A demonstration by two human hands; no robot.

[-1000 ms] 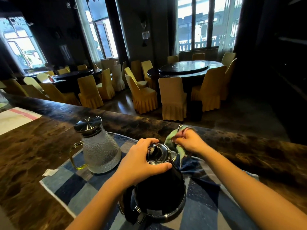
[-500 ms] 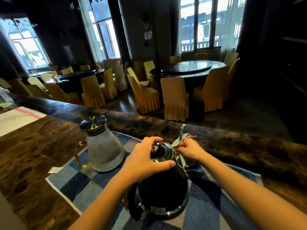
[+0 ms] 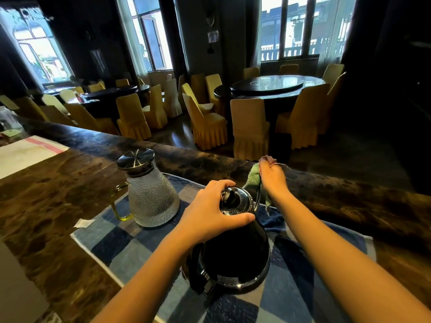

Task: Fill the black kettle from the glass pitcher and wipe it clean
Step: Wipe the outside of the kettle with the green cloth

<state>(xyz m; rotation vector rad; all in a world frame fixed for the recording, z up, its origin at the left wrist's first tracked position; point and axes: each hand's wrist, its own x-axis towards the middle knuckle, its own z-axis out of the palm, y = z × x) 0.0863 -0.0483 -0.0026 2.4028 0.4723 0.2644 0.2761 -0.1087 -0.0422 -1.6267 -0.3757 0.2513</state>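
The black kettle [image 3: 235, 250] stands upright on a blue checked mat [image 3: 121, 243], its handle toward me. My left hand [image 3: 210, 213] grips the kettle's neck just below its shiny open top. My right hand [image 3: 271, 177] holds a green cloth [image 3: 254, 178] wrapped around the thin spout at the kettle's far side; the spout tip is hidden by the cloth. The textured glass pitcher [image 3: 151, 197] with a steel lid and yellow-green handle stands on the mat to the left of the kettle, apart from both hands.
The mat lies on a dark marble counter [image 3: 46, 197]. A small white paper scrap [image 3: 84, 222] lies by the mat's left edge. A white cloth with a pink stripe [image 3: 28, 152] is at far left. Beyond the counter are round tables and yellow-covered chairs.
My right hand has slid the green cloth up and away along the spout. The left hand keeps its grip on the kettle's neck. The pitcher has not moved.
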